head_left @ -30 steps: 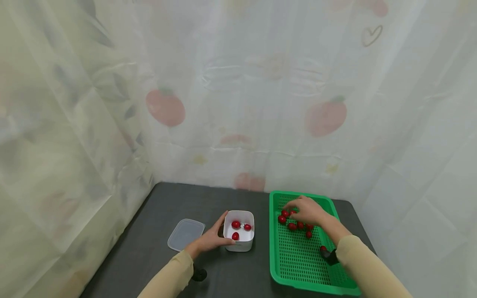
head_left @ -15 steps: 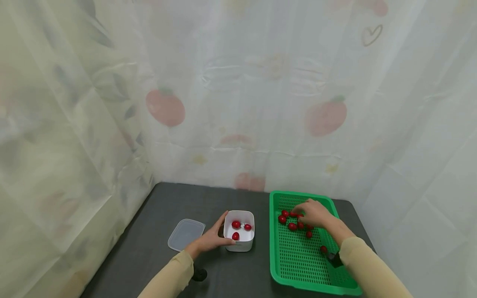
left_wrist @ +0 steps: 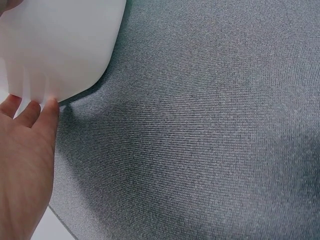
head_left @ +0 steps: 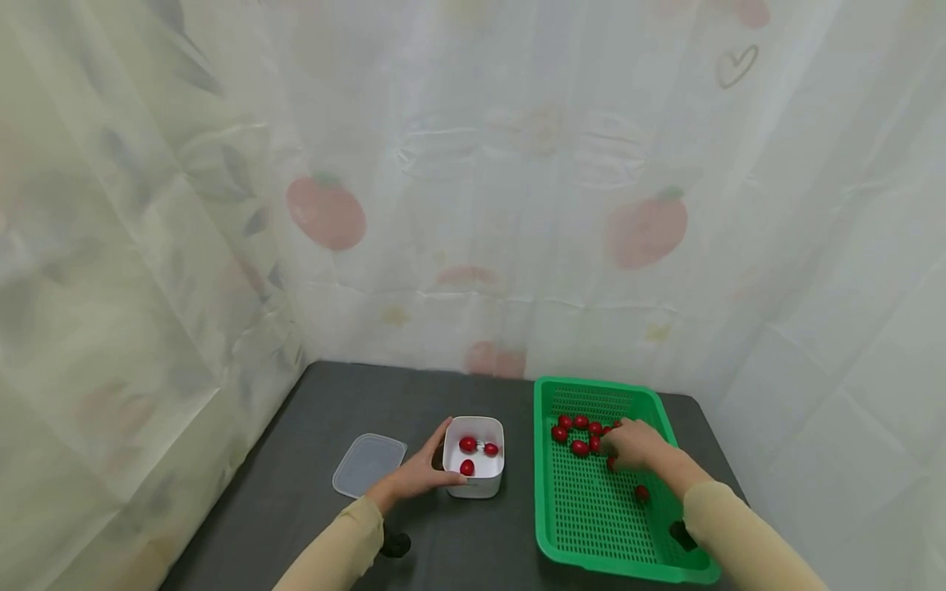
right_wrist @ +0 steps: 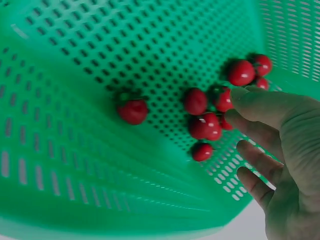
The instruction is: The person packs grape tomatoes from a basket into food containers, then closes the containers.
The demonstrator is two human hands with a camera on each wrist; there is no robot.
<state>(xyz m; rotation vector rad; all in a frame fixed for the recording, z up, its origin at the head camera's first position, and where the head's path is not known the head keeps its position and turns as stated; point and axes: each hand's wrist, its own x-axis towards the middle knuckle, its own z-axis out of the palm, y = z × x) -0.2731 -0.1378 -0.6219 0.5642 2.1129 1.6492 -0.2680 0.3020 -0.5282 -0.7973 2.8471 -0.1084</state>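
Note:
My left hand holds the white square container on the dark table, thumb along the near side and fingers at the left wall. Fingertips touch its smooth wall in the left wrist view. Inside it lie three cherry tomatoes, one of them the small red tomato. My right hand is down in the green basket, over the right end of a loose cluster of cherry tomatoes. In the right wrist view, thumb and forefinger stand apart right at a tomato, with the other fingers loosely bent.
A translucent lid lies flat left of the container. One tomato sits apart, nearer the front of the basket. Dark tabletop shows between container and basket. Printed curtains stand behind the table and along both sides.
My right hand has moved right and toward me over the tomatoes, uncovering those at the back of the cluster. The left hand and the container have stayed in place.

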